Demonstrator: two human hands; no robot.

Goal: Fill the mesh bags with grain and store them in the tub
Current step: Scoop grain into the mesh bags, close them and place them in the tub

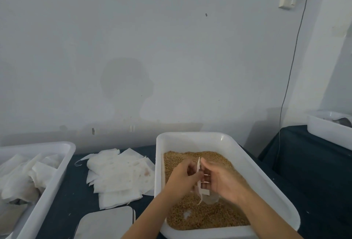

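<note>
White mesh bag pinched between left hand and right hand — fingers curled, above grain.

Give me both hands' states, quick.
Left hand: fingers pinch the mesh bag over the grain.
Right hand: fingers curled on the same bag.

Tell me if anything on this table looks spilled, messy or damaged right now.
Nothing looks spilled: the grain sits inside its white tub. The pile of empty mesh bags is loosely fanned rather than squared, and one bears a small reddish stain. Both hands hold a bag over the grain.
</note>
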